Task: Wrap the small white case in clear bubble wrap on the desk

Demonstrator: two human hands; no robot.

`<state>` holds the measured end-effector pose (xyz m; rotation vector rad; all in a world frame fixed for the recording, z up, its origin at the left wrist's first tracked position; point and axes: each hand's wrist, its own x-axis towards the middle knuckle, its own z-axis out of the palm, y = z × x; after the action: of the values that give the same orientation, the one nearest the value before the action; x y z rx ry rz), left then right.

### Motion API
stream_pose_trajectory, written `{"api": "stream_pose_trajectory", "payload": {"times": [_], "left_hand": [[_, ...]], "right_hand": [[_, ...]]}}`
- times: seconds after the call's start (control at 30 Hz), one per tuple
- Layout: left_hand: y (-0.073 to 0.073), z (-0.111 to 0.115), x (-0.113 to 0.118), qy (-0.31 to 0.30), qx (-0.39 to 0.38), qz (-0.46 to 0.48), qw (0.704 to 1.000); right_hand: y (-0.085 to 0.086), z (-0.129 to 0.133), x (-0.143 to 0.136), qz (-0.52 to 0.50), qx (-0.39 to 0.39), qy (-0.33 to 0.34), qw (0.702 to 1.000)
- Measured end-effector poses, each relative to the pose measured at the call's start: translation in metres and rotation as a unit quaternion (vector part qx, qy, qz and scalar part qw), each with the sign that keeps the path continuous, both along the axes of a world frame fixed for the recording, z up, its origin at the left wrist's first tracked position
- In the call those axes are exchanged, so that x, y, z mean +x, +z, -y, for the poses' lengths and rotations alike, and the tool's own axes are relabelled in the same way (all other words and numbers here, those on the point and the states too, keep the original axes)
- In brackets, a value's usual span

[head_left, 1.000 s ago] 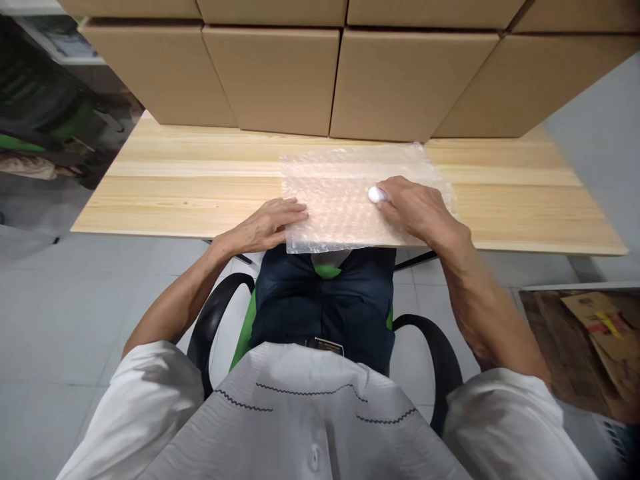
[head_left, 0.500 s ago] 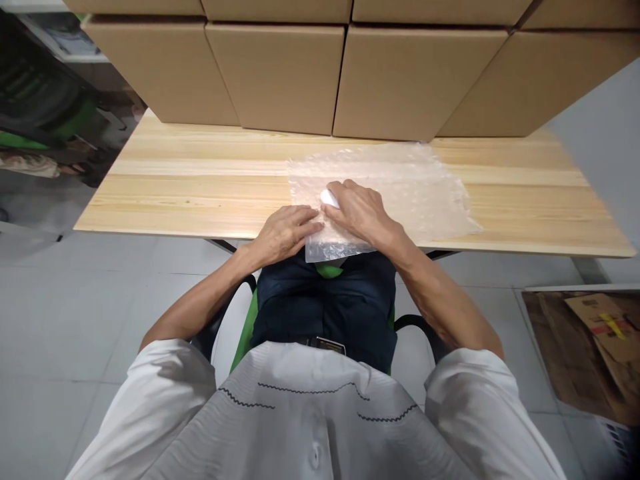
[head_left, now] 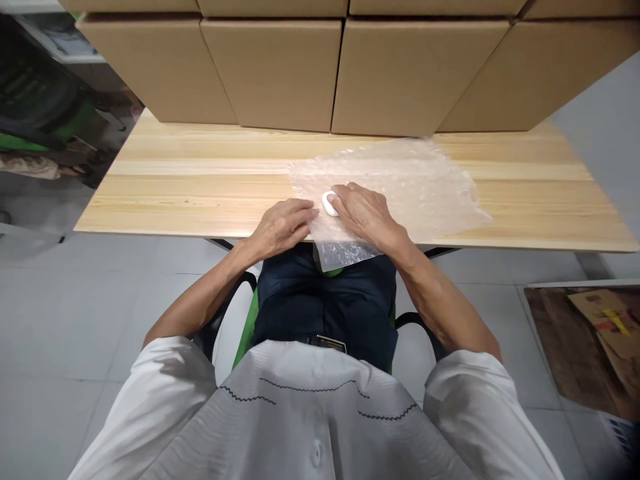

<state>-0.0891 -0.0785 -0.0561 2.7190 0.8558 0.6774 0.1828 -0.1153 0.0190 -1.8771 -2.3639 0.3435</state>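
A clear sheet of bubble wrap (head_left: 420, 190) lies on the wooden table (head_left: 165, 180), its near corner hanging over the front edge above my lap. On its left part sits a small white rounded object (head_left: 329, 203), smooth like a computer mouse; its exact kind is unclear. My right hand (head_left: 364, 210) is closed on this object from the right, thumb and fingers around its side. Just left of it, my left hand (head_left: 286, 225) rests with fingers stretched out, the fingertips at the left edge of the wrap. Its palm faces down and hides the table beneath.
Large cardboard boxes (head_left: 273, 73) are stacked in rows along the back of the table. A container with flattened cardboard (head_left: 605, 320) stands on the floor at the right. At the far left are a dark chair (head_left: 45, 100) and part of another person.
The bubble wrap has turned slightly and shifted right. My right hand has moved a little right, showing more of the white object. My left fingers have drawn slightly left.
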Motion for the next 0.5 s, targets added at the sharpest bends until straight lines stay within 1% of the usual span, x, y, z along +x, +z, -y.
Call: {"api": "stream_pose_trajectory", "payload": {"times": [0.1, 0.27, 0.4, 0.5], "left_hand": [[0.003, -0.012, -0.001, 0.02, -0.005, -0.004, 1.0], [0.004, -0.029, 0.004, 0.016, 0.033, -0.005, 0.999], [0.007, -0.034, 0.011, 0.01, 0.089, 0.016, 0.996], [0.011, -0.033, 0.018, 0.017, 0.088, 0.019, 0.996]], "right_hand": [[-0.005, -0.003, 0.003, -0.008, 0.004, -0.001, 1.0], [-0.007, -0.007, 0.004, -0.01, -0.001, -0.006, 1.0], [-0.005, -0.008, 0.006, -0.019, -0.004, -0.002, 1.0], [-0.004, -0.01, 0.007, -0.019, -0.012, -0.004, 1.0]]}}
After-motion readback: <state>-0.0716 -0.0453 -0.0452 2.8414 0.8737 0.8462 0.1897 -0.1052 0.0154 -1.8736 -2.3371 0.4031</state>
